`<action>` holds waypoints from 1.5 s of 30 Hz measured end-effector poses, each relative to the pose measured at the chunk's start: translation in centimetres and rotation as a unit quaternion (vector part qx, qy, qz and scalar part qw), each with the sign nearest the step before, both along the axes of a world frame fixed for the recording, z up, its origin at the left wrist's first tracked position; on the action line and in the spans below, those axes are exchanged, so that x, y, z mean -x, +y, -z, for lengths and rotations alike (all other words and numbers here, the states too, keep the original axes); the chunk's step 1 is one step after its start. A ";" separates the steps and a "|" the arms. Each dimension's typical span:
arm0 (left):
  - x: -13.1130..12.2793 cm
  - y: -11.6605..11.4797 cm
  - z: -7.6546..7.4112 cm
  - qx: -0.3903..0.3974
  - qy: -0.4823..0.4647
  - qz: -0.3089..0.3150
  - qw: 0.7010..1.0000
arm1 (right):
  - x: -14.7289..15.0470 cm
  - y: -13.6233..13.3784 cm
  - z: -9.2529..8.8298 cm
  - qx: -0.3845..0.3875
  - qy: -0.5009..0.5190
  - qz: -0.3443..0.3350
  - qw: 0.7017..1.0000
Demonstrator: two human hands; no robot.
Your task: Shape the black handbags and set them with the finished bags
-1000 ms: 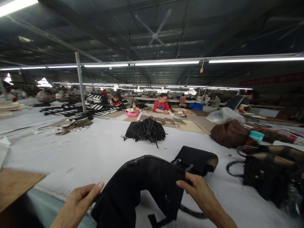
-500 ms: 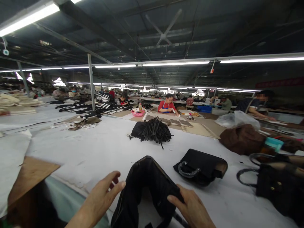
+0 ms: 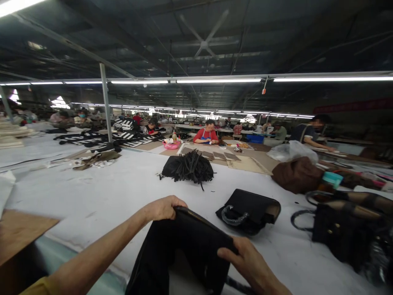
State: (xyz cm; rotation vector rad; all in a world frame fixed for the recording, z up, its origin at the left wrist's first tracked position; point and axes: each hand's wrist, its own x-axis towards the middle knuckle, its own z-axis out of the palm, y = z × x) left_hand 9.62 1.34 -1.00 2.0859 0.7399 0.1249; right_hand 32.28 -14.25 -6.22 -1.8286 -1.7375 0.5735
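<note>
A black bag (image 3: 196, 233) stands at the bottom middle with its mouth toward me and part of it cut off by the lower edge. My left hand (image 3: 166, 208) is closed on its far upper corner. On the right side of the rim, my right hand (image 3: 245, 258) grips the bag with the thumb on the inner face. Beyond my right hand lies another black handbag (image 3: 250, 211), its handle wrapped in clear plastic. Farther off is a bunch of black strips (image 3: 193, 166) on a dark bundle.
More black handbags (image 3: 340, 229) stand at the right, near a teal-lidded jar (image 3: 331, 180) and a brown cloth heap (image 3: 297, 174). Brown board (image 3: 27, 233) lies at the left table edge. A co-worker in red (image 3: 207, 134) sits across the white table (image 3: 101, 196).
My left hand has moved from beside the bag, fingers apart, to grip its far upper corner. My right hand keeps its hold. The view has turned slightly right.
</note>
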 end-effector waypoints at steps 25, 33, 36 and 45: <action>-0.9 0.7 0.1 0.199 -0.090 0.024 0.976 | -2.5 0.2 -0.9 -0.088 0.096 0.057 0.990; -0.9 1.1 0.8 0.203 -0.106 0.018 0.973 | -1.5 0.7 -1.5 -0.141 -0.049 -0.002 0.989; -0.9 1.1 1.1 0.205 -0.119 0.018 0.971 | -0.8 1.0 -1.9 -0.155 -0.179 -0.009 0.971; -1.0 0.9 0.8 0.172 -0.121 -0.003 0.978 | 1.4 3.3 -1.2 -0.250 -0.400 0.007 0.882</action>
